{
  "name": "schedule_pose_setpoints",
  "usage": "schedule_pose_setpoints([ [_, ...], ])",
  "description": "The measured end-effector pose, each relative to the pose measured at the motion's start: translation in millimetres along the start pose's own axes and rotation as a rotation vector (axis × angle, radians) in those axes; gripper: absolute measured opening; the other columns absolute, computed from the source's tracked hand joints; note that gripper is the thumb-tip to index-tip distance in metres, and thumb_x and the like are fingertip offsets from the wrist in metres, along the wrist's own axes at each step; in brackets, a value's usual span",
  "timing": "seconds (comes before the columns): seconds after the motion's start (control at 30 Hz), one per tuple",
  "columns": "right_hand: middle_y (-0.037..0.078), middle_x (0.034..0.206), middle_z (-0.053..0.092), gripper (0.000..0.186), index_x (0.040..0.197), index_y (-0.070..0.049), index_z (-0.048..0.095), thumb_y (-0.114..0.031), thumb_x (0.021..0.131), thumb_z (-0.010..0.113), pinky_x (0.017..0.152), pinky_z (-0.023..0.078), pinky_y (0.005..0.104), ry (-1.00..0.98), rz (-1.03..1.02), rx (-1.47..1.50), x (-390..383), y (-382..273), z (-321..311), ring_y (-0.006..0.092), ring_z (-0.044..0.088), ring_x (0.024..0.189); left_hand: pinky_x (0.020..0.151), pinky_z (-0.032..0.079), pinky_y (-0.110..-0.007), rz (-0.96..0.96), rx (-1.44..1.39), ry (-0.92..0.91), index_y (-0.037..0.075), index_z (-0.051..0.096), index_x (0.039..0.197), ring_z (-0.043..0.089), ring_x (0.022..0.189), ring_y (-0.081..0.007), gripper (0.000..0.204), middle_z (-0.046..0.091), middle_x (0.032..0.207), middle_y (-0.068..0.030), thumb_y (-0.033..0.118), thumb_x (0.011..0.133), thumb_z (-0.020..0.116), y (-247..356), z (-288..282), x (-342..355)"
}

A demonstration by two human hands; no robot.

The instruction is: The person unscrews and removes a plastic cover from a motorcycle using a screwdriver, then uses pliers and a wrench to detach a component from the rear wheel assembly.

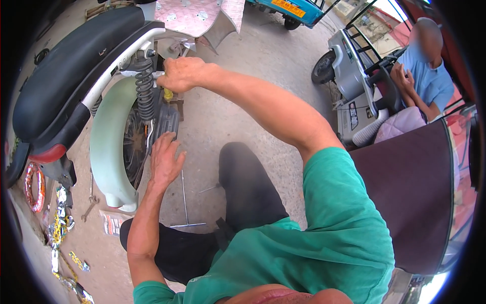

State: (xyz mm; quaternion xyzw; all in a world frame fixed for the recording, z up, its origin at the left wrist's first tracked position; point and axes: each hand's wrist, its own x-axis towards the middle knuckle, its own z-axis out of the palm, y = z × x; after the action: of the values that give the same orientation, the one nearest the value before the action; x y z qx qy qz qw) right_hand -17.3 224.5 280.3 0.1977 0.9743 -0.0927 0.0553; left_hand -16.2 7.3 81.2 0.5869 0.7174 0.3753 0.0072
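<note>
A scooter with a black seat (pixel 74 61) and pale green rear mudguard (pixel 105 147) stands at my left. My right hand (pixel 179 75) is closed at the top of the coiled shock absorber (pixel 145 88), beside a yellow item (pixel 167 95); what it holds is mostly hidden. My left hand (pixel 166 159), lower down, has fingers loosely spread at the black part (pixel 165 120) beside the rear wheel (pixel 135 147). A long metal T-shaped tool (pixel 185 202) lies on the ground by my knee.
A person (pixel 425 71) sits in a grey three-wheeler (pixel 349 81) at right, near a maroon panel (pixel 400 197). A blue vehicle (pixel 278 12) stands behind. Wrenches (pixel 90 205), torn packaging (pixel 62 218) and an orange coil (pixel 34 187) lie at left. A pink quilted cover (pixel 195 15) is ahead.
</note>
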Motion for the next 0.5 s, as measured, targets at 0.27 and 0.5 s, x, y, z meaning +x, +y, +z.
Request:
schedule_pose_setpoints([
  [0.27,0.028,0.107,0.072,0.054,0.120,0.004,0.059,-0.044,0.095,0.052,0.092,0.054,0.0498,0.086,-0.012,-0.068,-4.6,-7.6,3.0,0.0424,0.070,0.104,0.111,0.039,-0.050,0.003,0.009,0.004,-0.001,0.068,0.114,0.049,0.134,-0.0385,0.037,0.058,0.136,-0.0192,0.013,0.081,0.077,-1.9,-0.9,-0.5],
  [0.5,0.027,0.110,0.072,0.054,0.120,0.003,0.059,-0.044,0.095,0.053,0.094,0.053,0.0500,0.058,-0.060,0.010,3.2,4.0,7.2,0.0417,0.069,0.107,0.112,0.039,-0.050,-0.001,0.002,0.001,-0.002,0.069,0.114,0.049,0.134,-0.0383,0.038,0.058,0.136,-0.0197,0.012,0.080,0.077,-2.1,1.0,-0.8],
])
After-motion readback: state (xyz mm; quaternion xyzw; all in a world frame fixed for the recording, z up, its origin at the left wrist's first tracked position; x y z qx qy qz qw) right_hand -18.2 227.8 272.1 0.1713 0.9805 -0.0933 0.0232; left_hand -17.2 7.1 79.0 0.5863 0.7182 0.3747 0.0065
